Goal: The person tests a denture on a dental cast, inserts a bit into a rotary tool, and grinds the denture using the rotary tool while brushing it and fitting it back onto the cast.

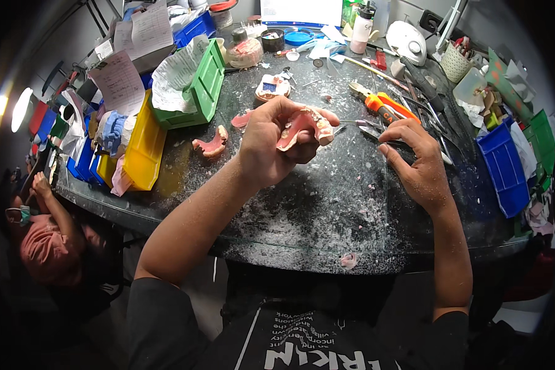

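Note:
Raised over the middle of the bench, my left hand (266,145) is closed around a pink denture base (289,134) with whitish plaster and teeth along its edge. My right hand (418,161) hovers to the right, its fingers bent and apart with nothing between them. Just beyond it lie pliers (376,103) with orange and black handles, among several metal hand tools (435,117). Left of my left wrist rests another pink denture (212,147), and a smaller pink piece (240,119) is partly behind the hand. A plaster tooth model (271,88) stands farther back.
White dust and crumbs cover the dark bench (290,228). A yellow bin (151,148) and green bin (208,86) stand left; a blue bin (503,168) is right. Behind are a bottle (360,32) and round blue dish (298,37). Another person (52,246) sits far left.

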